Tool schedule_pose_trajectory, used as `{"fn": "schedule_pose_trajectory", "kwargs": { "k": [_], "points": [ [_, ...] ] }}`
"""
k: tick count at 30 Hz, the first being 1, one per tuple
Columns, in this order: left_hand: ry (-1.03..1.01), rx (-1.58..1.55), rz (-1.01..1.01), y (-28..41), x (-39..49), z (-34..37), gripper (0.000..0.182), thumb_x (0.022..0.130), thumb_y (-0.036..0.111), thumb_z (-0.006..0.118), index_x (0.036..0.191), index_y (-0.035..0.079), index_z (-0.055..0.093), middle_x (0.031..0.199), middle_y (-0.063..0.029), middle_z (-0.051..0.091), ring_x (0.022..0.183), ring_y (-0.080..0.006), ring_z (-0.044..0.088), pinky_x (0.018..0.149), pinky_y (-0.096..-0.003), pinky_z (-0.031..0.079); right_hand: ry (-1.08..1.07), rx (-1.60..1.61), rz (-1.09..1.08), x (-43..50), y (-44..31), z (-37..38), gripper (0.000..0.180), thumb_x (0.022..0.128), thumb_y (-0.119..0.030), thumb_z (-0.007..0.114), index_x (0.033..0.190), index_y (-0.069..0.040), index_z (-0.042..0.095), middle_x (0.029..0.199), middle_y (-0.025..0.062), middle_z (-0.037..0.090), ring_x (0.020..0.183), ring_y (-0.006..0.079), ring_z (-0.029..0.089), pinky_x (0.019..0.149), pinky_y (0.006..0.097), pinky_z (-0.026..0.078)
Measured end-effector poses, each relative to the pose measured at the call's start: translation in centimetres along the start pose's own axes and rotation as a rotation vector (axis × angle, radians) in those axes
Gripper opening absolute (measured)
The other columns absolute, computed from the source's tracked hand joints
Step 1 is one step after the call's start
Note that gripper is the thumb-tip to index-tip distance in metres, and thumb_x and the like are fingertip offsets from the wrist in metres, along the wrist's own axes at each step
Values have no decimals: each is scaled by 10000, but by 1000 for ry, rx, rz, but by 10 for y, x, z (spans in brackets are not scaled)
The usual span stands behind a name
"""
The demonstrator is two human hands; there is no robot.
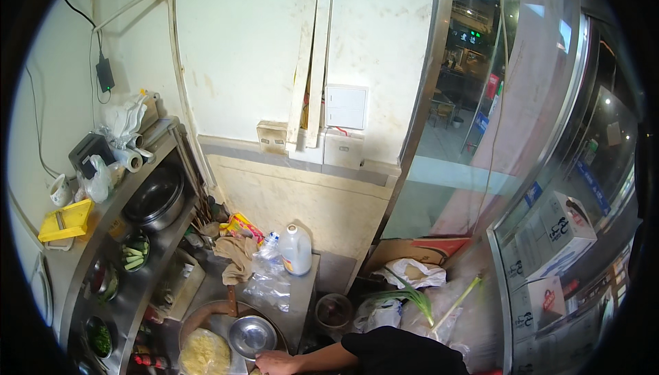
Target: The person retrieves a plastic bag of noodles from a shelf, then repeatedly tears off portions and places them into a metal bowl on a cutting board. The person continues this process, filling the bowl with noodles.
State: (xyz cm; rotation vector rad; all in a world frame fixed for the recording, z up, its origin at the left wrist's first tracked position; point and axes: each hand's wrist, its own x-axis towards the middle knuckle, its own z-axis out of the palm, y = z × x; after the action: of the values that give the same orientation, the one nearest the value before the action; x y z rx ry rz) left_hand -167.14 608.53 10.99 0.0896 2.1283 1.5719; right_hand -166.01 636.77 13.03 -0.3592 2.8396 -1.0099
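Note:
At the bottom edge of the view, my right hand [276, 362] is at the near rim of a shallow metal bowl [252, 336]. Its fingers are partly cut off, so I cannot tell whether they grip the rim. The bowl sits over a round wooden chopping board [193, 318]. Beside it on the left is a clear plastic bag [205, 353] filled with pale yellow shredded food. A cleaver's wooden handle [232, 300] points away behind the bowl. My left hand is out of view.
A plastic jug [295, 250] and a brown cloth [237, 256] stand behind the board. To the left, a metal shelf [123, 292] carries bowls of cut vegetables [135, 255]. On the right, scallions [419, 298] lie on plastic bags near a bucket [333, 310].

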Motion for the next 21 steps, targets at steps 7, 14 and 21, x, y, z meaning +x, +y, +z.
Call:
{"fn": "schedule_pose_trajectory", "kwargs": {
  "k": [7,14,21],
  "points": [
    [94,-219,29,35,-4,30,190,1007,129,675,1135,-10,653,995,-76,678,880,-187,629,798,-325,525,156,346,-16,17,-38,1,342,1013,-361,628,1107,-42,710,969,172,752,817,352,727,709,481,576],
    [351,-452,122,19,16,33,118,963,46,709,1066,13,661,940,-54,701,825,-154,657,717,-303,532,-221,909,279,26,-38,4,137,936,-160,651,909,-34,697,670,29,670,620,131,674,552,333,524],
    [410,-201,176,87,8,46,192,1009,53,670,1185,-24,672,1014,-94,727,942,-167,702,830,-308,571,-354,348,243,43,-49,-22,202,895,-195,705,974,-16,756,822,145,755,738,201,703,713,372,566]
  ]
}}
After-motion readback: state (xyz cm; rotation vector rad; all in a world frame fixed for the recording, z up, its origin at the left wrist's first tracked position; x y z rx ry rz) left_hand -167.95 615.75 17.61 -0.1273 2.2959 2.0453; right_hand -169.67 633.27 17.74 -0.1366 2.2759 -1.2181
